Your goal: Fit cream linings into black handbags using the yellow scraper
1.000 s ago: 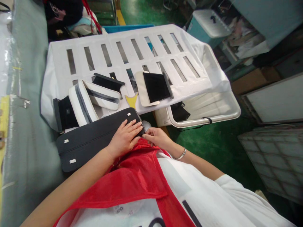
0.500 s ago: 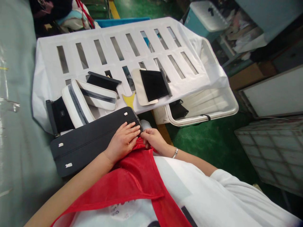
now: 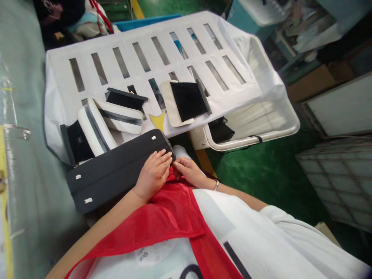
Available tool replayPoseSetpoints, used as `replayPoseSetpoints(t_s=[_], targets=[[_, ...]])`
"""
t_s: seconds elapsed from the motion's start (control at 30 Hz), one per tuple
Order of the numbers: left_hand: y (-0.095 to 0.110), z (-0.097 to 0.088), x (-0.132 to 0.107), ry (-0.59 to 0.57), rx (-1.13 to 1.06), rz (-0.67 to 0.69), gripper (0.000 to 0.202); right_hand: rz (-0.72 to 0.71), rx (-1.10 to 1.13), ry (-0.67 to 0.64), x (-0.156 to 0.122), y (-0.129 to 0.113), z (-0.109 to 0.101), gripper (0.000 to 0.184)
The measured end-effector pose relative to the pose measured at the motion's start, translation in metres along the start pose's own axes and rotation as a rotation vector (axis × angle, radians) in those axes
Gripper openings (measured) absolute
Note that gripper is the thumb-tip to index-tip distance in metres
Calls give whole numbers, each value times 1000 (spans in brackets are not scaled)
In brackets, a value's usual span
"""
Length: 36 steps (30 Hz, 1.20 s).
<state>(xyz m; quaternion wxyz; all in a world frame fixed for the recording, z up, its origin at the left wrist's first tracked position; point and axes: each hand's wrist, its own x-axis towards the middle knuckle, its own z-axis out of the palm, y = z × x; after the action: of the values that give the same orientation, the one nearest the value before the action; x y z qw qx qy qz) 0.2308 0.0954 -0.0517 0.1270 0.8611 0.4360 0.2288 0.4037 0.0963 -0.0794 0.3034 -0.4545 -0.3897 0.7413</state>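
Note:
A long black bag piece [image 3: 116, 170], with a stitched seam along its middle and small white tabs near its corners, lies slanted against my lap. My left hand [image 3: 155, 174] rests flat over its right end, fingers stretched out. At that same end is my right hand [image 3: 188, 171], thumb and fingers pinched together by the edge; whatever sits between the fingertips is hidden. Beyond the black piece lie a bent white strip with a dark stripe [image 3: 97, 126], a black flap with a dark bar [image 3: 77, 141], and a yellow notched piece [image 3: 157, 121].
A white slotted rack [image 3: 128, 42] stands in front of me, holding a black panel on a cream piece [image 3: 190, 100] and another black flap [image 3: 126, 100]. A white bin [image 3: 279, 131] sits beneath its right side. A pale green surface [image 3: 26, 97] borders the left.
The view has shifted slightly. Both hands stay at the right end of the black bag piece, the left hand turned a little more edge-on.

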Motion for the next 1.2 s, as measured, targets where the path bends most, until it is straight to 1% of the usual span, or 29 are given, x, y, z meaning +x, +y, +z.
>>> replayPoseSetpoints(t_s=[0.2,0.4,0.5,0.57,0.67,0.77,0.87,0.97,1.03,1.1,1.2], targets=[[2,3,0,49,29,14,27,-17,16,-4,-1,0,-1,45],[7,7,0,113,43,31,30,-35,-83,31,4,5,-3,41],[8,10,0,127,50,15,32,-40,-64,8,5,6,-6,41],[9,12,1,138,61,-1,31,-22,-3,-17,6,6,-7,42],[9,14,3,150,89,-25,26,47,102,-25,8,6,-6,40],[10,16,6,167,109,-50,23,101,112,-9,10,4,-3,33],[11,17,7,174,103,-77,21,94,59,17,11,1,-3,27],[13,18,7,185,87,-105,18,44,-12,107,9,-2,-8,27],[15,18,7,198,79,-106,17,-19,-79,163,7,-5,-11,27],[16,17,5,211,73,-98,17,-91,-192,182,5,-11,-14,28],[20,14,3,218,59,-92,19,-179,-496,183,5,-22,-13,31]])
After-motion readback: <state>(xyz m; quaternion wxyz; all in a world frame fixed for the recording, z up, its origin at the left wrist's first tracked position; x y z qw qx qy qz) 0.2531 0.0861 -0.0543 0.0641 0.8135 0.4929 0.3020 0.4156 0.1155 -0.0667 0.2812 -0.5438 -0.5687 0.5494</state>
